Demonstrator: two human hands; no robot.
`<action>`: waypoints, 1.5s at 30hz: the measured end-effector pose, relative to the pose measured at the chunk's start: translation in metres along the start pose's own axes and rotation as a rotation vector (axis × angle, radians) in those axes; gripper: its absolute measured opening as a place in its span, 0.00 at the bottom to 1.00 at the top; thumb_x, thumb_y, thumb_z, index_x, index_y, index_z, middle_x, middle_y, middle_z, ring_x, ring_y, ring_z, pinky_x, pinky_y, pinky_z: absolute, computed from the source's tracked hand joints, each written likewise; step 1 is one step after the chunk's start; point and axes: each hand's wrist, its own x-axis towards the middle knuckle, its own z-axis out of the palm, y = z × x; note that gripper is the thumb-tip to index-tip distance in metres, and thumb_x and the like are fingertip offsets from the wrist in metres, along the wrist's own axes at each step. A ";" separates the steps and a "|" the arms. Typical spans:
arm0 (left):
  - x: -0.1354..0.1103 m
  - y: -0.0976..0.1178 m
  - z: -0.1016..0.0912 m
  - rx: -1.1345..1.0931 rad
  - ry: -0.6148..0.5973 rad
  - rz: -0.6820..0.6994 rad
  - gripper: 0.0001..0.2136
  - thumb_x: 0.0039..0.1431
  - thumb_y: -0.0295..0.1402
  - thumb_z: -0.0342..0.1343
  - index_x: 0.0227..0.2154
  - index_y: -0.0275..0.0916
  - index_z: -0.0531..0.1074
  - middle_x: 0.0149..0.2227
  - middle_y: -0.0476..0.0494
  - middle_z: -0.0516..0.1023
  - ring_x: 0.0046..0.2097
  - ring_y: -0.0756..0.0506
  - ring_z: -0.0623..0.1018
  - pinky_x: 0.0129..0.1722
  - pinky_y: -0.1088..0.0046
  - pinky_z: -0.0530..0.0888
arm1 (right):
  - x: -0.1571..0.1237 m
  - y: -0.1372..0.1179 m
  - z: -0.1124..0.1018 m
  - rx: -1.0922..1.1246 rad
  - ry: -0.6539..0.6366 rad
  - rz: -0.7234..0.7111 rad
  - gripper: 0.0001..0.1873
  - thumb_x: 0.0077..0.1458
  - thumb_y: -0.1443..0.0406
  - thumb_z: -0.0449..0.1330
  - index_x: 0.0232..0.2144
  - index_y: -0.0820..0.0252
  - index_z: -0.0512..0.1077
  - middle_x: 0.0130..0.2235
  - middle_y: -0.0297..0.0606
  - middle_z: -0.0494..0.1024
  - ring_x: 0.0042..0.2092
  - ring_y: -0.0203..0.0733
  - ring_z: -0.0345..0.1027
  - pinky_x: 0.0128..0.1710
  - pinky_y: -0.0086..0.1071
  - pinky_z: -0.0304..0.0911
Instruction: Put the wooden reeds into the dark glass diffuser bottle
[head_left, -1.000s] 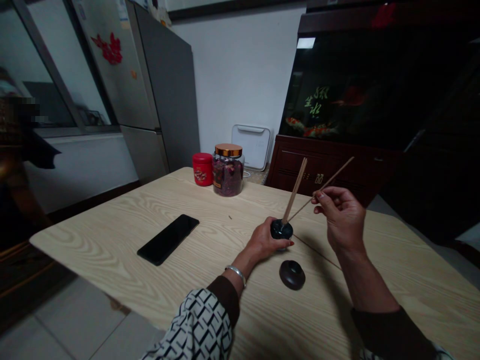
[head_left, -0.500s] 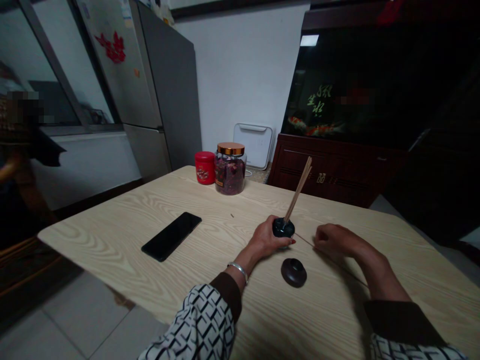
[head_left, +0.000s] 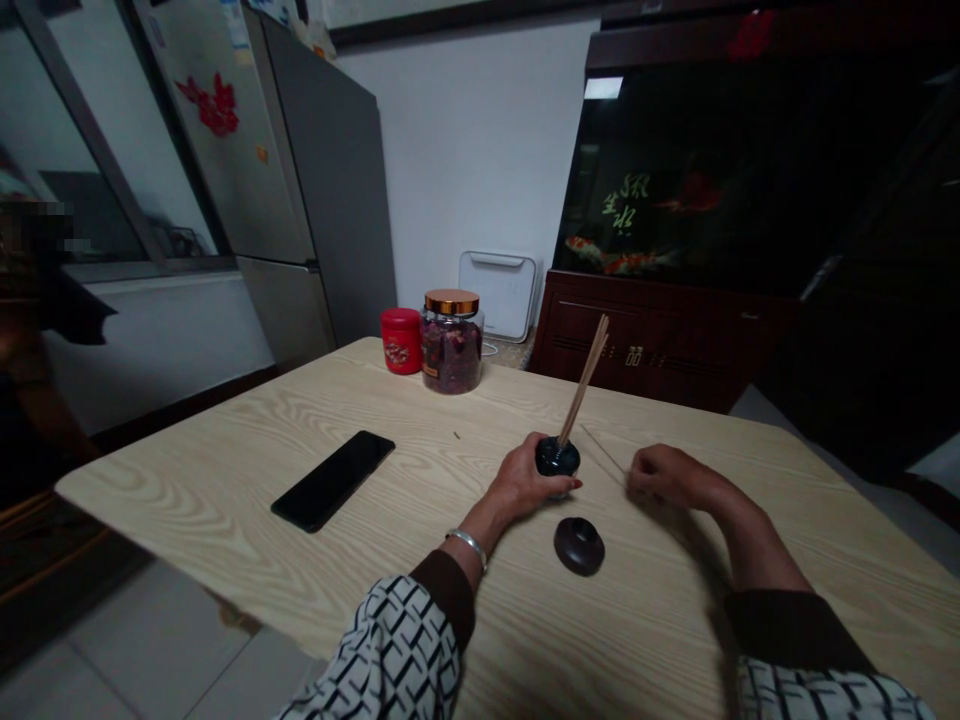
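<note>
- Your left hand (head_left: 525,482) is down on the wooden table (head_left: 210,470), fingers and thumb wrapped close around the small dark holder (head_left: 557,457).
- The holder sits upright near the middle of the table, and the bundle of incense sticks (head_left: 582,382) leans out of it, up and to the right.
- Your right hand (head_left: 664,474) rests low on the tabletop just right of the holder, fingers curled under; the fingertips meet one thin loose stick (head_left: 602,450) lying flat, but I cannot tell whether they are pinching it.
- A dark round base (head_left: 579,546) lies just in front of the holder, between your wrists, untouched.
- Off to the left, a black phone (head_left: 333,480) lies flat.
- At the far edge, a glass jar (head_left: 451,345) touches a red tin (head_left: 400,341).
</note>
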 end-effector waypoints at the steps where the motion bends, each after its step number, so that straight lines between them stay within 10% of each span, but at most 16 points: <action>1: 0.000 0.000 0.000 0.005 -0.002 -0.001 0.32 0.39 0.45 0.72 0.47 0.38 0.70 0.39 0.43 0.78 0.40 0.43 0.77 0.41 0.65 0.74 | 0.000 -0.002 -0.006 0.074 0.011 -0.007 0.06 0.42 0.66 0.62 0.18 0.61 0.72 0.19 0.37 0.76 0.20 0.36 0.66 0.21 0.29 0.58; 9: -0.001 0.002 -0.001 0.005 0.000 -0.017 0.33 0.38 0.44 0.72 0.48 0.37 0.70 0.40 0.41 0.78 0.42 0.41 0.77 0.43 0.61 0.75 | -0.011 -0.048 -0.043 0.969 0.800 -0.084 0.14 0.39 0.63 0.70 0.33 0.58 0.77 0.31 0.35 0.79 0.27 0.33 0.71 0.19 0.22 0.59; 16: -0.001 0.001 -0.001 0.006 0.006 -0.008 0.33 0.39 0.45 0.72 0.48 0.38 0.70 0.39 0.42 0.78 0.42 0.41 0.77 0.44 0.61 0.75 | -0.017 -0.101 -0.028 1.032 1.003 -0.361 0.10 0.45 0.65 0.70 0.33 0.59 0.75 0.30 0.35 0.80 0.29 0.34 0.74 0.20 0.22 0.60; 25: -0.001 0.000 0.000 0.017 0.003 0.001 0.33 0.39 0.47 0.72 0.49 0.39 0.70 0.39 0.42 0.77 0.42 0.41 0.77 0.43 0.62 0.74 | -0.015 -0.118 -0.002 0.785 0.860 -0.386 0.12 0.51 0.61 0.67 0.37 0.58 0.72 0.32 0.36 0.79 0.31 0.37 0.74 0.23 0.26 0.64; 38: -0.002 0.000 0.000 0.017 -0.011 0.001 0.32 0.42 0.45 0.71 0.49 0.38 0.69 0.41 0.41 0.78 0.43 0.41 0.77 0.44 0.63 0.73 | 0.005 -0.087 0.042 0.381 0.324 -0.224 0.24 0.49 0.51 0.66 0.42 0.60 0.70 0.40 0.42 0.75 0.37 0.43 0.71 0.35 0.36 0.67; 45: -0.001 -0.009 -0.003 0.072 -0.050 0.063 0.61 0.29 0.44 0.75 0.67 0.33 0.48 0.64 0.26 0.60 0.63 0.30 0.62 0.61 0.51 0.63 | 0.004 -0.068 0.060 0.353 -0.081 -0.256 0.29 0.46 0.56 0.69 0.50 0.58 0.70 0.44 0.41 0.78 0.46 0.49 0.72 0.47 0.41 0.66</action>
